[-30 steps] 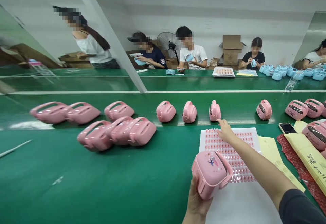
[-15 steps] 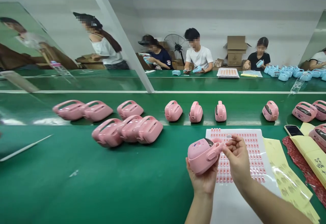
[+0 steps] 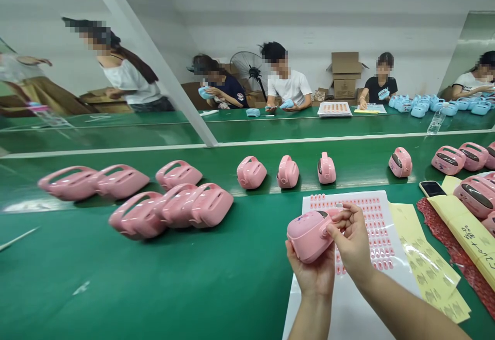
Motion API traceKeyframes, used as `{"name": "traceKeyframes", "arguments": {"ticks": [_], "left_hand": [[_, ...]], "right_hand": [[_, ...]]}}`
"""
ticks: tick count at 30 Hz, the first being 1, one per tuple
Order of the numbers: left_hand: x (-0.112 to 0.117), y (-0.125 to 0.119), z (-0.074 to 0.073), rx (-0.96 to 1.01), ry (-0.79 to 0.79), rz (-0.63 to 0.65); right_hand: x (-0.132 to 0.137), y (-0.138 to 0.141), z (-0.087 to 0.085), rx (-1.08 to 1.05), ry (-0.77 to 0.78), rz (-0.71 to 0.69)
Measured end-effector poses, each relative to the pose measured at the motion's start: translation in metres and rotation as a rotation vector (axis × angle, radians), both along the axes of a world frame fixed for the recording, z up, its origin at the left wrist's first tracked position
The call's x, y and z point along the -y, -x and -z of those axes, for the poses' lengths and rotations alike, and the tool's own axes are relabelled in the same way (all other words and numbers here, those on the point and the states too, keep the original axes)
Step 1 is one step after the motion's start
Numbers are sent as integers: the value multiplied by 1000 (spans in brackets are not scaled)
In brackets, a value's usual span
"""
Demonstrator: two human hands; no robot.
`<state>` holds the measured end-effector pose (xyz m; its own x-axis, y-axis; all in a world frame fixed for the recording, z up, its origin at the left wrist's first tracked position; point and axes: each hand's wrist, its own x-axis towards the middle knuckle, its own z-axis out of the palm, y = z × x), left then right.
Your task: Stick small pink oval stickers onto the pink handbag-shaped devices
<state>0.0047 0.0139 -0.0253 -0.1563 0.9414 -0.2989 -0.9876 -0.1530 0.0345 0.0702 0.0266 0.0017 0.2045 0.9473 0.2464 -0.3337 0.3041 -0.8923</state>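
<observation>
My left hand (image 3: 315,273) is wrapped from below around a pink plastic case with a carry handle (image 3: 305,237), holding it tilted above the sticker sheet. The case has a printed pattern and a dark window on top. My right hand (image 3: 351,237) is closed at the handle end, its thumb pressed by the round handle joint. A small white oval piece (image 3: 339,205) shows at its fingertips; whether it is a sticker I cannot tell. Beneath both hands lies a white sheet (image 3: 344,298) with rows of small pink oval stickers.
Several pink cases (image 3: 211,206) stand left and along the green table (image 3: 174,288), others at right. Yellow sticker sheets (image 3: 429,257), a phone (image 3: 432,189) and red bubble wrap (image 3: 436,226) lie to the right. Across the table, co-workers handle blue cases (image 3: 421,105).
The view has swung slightly, shifting the background left. The pink case has turned a little in my left hand, and my right thumb has come closer against the handle joint.
</observation>
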Motion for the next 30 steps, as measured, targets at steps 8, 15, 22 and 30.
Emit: {"name": "traceKeyframes", "arguments": {"ticks": [8,15,22,30], "left_hand": [[1,1,6,-52,-68,17],[7,2,9,-59,-157,78],[6,4,-15,-35,50,31],[7,0,-7,-88,12,19]], "right_hand": [[1,1,1,36,-7,24],[5,6,15,360,-320,285],[-5,-30,41,917,-681,59],[-16,-30,25,779,-254,-1]]}}
